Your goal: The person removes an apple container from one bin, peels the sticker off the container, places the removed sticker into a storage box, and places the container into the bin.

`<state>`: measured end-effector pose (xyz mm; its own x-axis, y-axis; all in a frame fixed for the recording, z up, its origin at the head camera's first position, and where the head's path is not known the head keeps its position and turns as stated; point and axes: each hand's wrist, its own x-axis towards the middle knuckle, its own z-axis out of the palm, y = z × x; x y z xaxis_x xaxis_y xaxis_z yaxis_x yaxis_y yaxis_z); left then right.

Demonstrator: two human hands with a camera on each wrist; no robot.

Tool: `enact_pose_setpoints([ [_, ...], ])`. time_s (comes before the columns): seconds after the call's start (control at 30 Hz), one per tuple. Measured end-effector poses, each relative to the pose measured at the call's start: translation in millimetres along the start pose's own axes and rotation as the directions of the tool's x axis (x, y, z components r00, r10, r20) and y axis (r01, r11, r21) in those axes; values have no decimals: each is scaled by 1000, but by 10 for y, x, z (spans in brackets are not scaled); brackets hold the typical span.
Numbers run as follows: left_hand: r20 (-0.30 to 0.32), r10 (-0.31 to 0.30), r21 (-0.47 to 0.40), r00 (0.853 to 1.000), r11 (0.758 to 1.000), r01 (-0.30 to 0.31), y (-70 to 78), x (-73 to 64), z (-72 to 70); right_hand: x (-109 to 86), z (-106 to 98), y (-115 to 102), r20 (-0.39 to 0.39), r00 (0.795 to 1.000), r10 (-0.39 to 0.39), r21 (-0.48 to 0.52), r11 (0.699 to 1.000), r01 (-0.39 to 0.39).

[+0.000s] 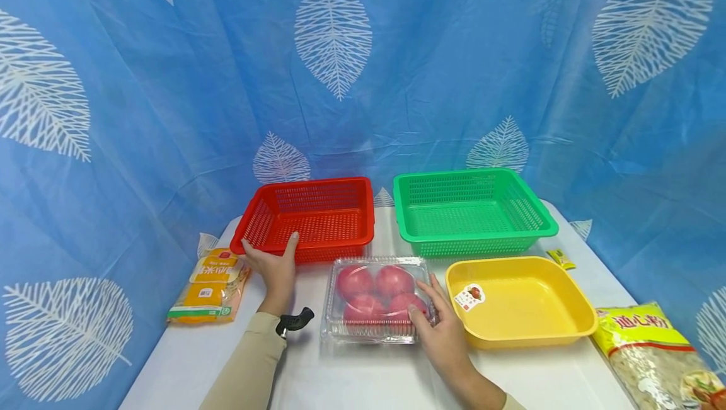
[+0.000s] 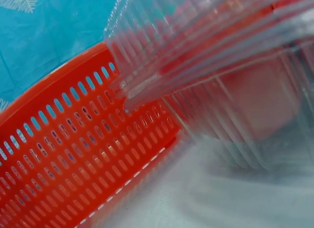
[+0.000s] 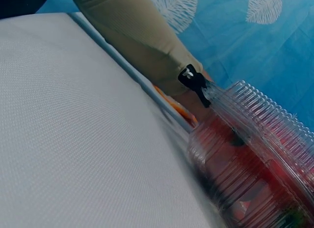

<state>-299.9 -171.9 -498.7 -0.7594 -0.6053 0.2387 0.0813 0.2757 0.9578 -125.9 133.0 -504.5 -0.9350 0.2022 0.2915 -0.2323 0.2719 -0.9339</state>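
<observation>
Touching the clear fruit clamshell [image 1: 376, 296] midway between the desk's [image 1: 340, 378] side edges, the right hand [image 1: 443, 329] has fingers apart. The left hand [image 1: 276, 278], thumb apart from fingers, is by the red basket [image 1: 329, 249].

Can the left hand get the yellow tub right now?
Probably not easily: the clear box and the right hand are between the left hand and the yellow tub.
</observation>
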Motion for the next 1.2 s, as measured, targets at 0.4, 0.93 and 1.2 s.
enact_pose_setpoints([
  [0.4, -43, 44, -55, 998, 997, -46, -59, 30, 48, -8, -9, -1, -4, 1000, -27, 0, 1000, 27],
  [0.93, -69, 72, -39, 995, 996, -75, -61, 6, 73, 38, -44, -34, 48, 998, 42, -7, 999, -42],
  [1.2, -65, 86, -21, 994, 996, -88, -60, 21, 72, 22, -29, -33, 46, 997, 64, 93, 993, -68],
])
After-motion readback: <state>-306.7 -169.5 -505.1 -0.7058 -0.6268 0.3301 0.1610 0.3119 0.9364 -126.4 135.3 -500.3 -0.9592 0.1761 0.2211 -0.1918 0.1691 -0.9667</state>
